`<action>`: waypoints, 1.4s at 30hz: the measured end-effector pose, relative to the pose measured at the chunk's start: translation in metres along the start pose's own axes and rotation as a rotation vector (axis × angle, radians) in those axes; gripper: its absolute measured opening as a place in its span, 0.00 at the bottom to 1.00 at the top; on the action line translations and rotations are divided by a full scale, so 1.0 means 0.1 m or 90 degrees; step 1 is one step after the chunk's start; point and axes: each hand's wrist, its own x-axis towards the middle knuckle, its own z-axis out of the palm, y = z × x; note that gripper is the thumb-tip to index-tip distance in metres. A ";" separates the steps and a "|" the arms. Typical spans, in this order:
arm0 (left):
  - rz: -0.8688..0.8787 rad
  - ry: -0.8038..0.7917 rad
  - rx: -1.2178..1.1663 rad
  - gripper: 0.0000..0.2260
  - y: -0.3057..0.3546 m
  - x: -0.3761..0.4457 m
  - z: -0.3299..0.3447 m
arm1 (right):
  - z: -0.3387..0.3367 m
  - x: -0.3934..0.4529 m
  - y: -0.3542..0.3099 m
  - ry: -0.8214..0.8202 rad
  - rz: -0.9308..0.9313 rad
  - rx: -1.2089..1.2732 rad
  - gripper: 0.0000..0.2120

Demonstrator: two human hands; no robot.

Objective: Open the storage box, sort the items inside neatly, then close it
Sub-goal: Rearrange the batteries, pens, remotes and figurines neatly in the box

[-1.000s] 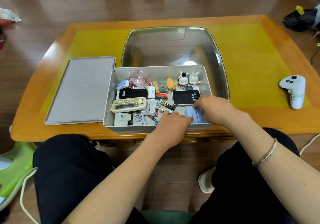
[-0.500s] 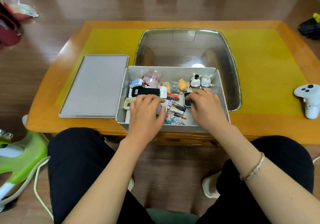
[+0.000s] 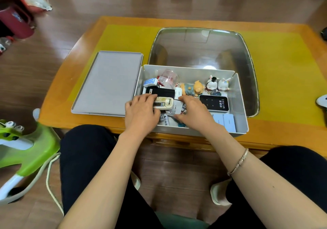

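The grey storage box stands open at the table's near edge, its lid lying flat to its left. Inside lie a cream remote, a black device, a black Wi-Fi unit, a pig figure, two rabbit figures, a clear cup and two white cards. My left hand grips the left end of the cream remote. My right hand rests curled on a white device beside it; batteries lie between the hands.
A glass inset fills the wooden table behind the box. A white controller sits at the right edge. A green plastic stool with a cord stands left of my knees. Slippers lie on the far floor.
My right hand has moved left off the Wi-Fi unit to the white device in the middle. My left hand has slid left onto the cream remote's end. The camera has moved closer.
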 end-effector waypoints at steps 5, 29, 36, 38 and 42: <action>0.006 -0.023 0.003 0.24 -0.04 0.02 0.02 | 0.06 0.07 -0.04 0.004 0.006 -0.009 0.31; 0.101 0.118 -0.246 0.14 0.35 -0.14 0.00 | -0.07 -0.39 0.40 0.298 -0.143 0.215 0.29; 0.090 -0.120 -0.421 0.16 0.59 -0.04 0.05 | -0.02 -0.38 0.43 0.278 -0.145 0.251 0.28; 0.100 -0.122 -0.474 0.15 0.60 -0.02 0.04 | -0.02 -0.36 0.43 0.270 -0.149 0.269 0.29; 0.073 -0.077 -0.577 0.16 0.55 0.01 0.00 | -0.02 -0.38 0.43 0.220 -0.205 0.284 0.31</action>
